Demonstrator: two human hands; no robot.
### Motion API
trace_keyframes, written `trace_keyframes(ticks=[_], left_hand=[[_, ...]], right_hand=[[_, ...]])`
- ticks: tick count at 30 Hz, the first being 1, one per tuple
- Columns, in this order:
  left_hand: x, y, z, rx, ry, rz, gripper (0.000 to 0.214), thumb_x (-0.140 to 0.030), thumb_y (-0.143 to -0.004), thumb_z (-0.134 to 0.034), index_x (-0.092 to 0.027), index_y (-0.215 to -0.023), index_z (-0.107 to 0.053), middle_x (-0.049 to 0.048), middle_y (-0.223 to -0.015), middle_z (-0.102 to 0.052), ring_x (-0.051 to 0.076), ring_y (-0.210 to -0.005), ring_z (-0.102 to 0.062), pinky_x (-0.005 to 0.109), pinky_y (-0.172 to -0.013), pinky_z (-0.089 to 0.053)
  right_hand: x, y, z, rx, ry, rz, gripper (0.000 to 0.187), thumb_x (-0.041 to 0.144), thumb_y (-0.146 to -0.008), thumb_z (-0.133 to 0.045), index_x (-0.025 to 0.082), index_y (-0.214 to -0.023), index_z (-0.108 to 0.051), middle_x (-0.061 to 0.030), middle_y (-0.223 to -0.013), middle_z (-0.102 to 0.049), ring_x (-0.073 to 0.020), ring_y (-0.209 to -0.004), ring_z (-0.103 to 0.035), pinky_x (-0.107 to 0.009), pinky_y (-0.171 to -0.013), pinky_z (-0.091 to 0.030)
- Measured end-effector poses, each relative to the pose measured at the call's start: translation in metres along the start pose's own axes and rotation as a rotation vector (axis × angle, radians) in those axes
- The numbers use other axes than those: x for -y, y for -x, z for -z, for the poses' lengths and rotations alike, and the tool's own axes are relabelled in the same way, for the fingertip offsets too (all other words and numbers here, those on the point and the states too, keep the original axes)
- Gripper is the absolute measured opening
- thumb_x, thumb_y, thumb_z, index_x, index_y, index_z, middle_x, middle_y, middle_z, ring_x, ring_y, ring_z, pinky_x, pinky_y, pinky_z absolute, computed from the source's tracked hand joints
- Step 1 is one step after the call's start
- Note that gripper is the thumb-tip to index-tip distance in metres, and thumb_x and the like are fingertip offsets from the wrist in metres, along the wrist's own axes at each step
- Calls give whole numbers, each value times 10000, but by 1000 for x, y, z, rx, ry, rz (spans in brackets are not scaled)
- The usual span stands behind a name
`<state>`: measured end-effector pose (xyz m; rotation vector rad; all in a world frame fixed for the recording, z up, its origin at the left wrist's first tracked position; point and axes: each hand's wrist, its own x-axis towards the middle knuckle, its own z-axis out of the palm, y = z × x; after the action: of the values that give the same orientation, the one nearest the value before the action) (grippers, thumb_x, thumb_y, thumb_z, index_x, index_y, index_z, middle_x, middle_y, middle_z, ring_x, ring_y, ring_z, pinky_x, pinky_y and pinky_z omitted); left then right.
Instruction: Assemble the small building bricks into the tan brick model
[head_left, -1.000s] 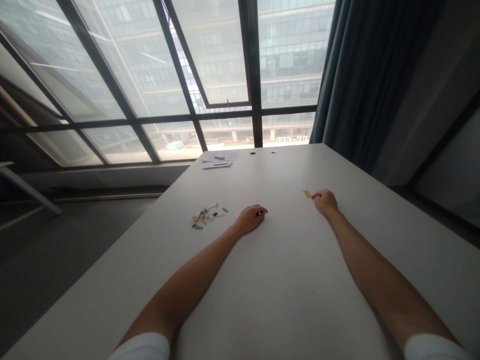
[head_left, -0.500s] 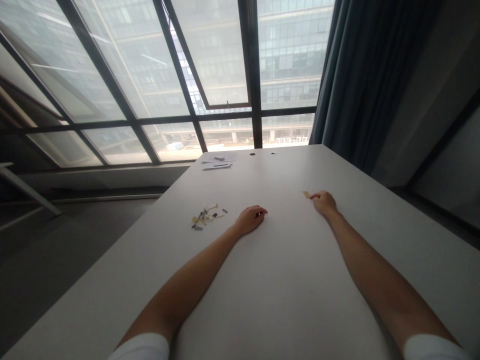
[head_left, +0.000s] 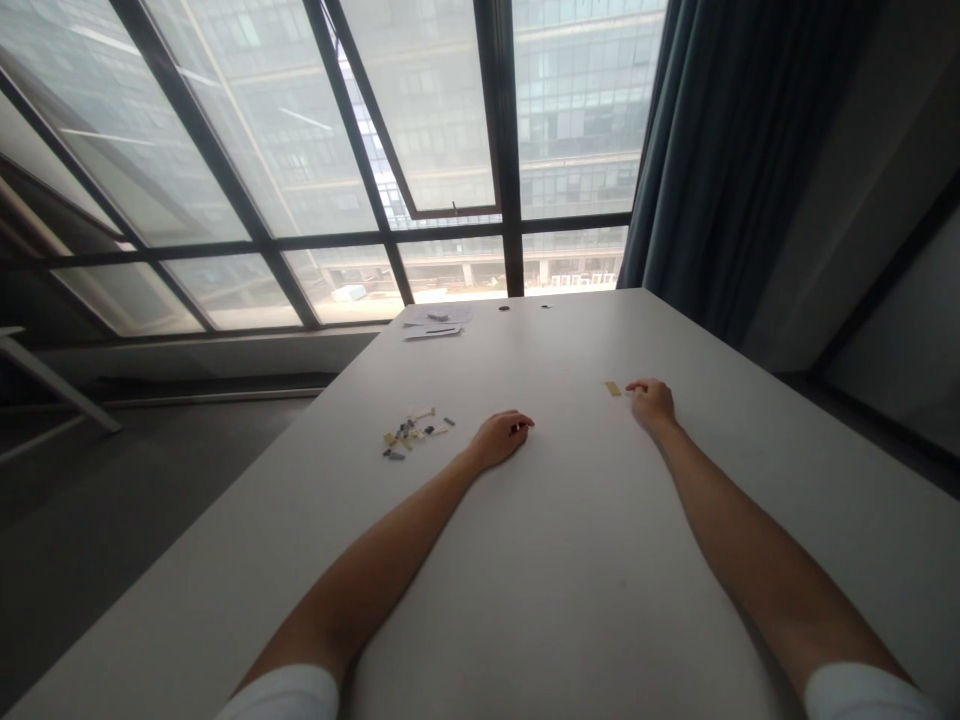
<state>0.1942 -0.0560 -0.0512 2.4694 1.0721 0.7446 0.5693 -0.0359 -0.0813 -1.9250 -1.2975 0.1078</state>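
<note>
Tan piece (head_left: 613, 388), just left of the right-hand grip (head_left: 652, 405), whether wide or narrow unclear

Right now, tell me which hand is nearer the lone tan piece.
Right. The right hand is just right of the tan piece; the left hand is farther off, to its left.

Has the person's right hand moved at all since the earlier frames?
Yes, slightly: against the dark round spot on the table, the right hand has drawn its fingertips rightward, leaving a gap beside the tan piece.
</note>
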Motion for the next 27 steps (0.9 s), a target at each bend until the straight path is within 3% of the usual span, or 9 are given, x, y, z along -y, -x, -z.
trace_keyframes(ticks=[9,20,27], left_hand=[[-1,0,1,3,2,8,253,-247,-913,-540,-226,-1051,-752,26,-968,-709,150,-786,-609,262,-780,-477],[2,0,-2,-8,15,-8,252,-247,-912,-542,-226,-1053,-750,23,-958,-710,144,-770,-602,260,-765,-472],[1,0,-1,-6,1,2,257,-242,-912,-536,-230,-1049,-754,24,-963,-711,145,-766,-603,259,-775,-482]], right_hand=[[1,0,-3,144,253,129,404,184,-935,-459,192,-1232,-732,-144,-1255,-622,-271,-1133,-564,-368,-1009,-429],[9,4,2,210,312,130,396,267,-995,-433,267,-1282,-706,-121,-1280,-567,-291,-1146,-526,-403,-1005,-436],[8,5,0,156,256,123,396,222,-976,-427,212,-1249,-714,-118,-1266,-608,-279,-1142,-541,-384,-1017,-426]])
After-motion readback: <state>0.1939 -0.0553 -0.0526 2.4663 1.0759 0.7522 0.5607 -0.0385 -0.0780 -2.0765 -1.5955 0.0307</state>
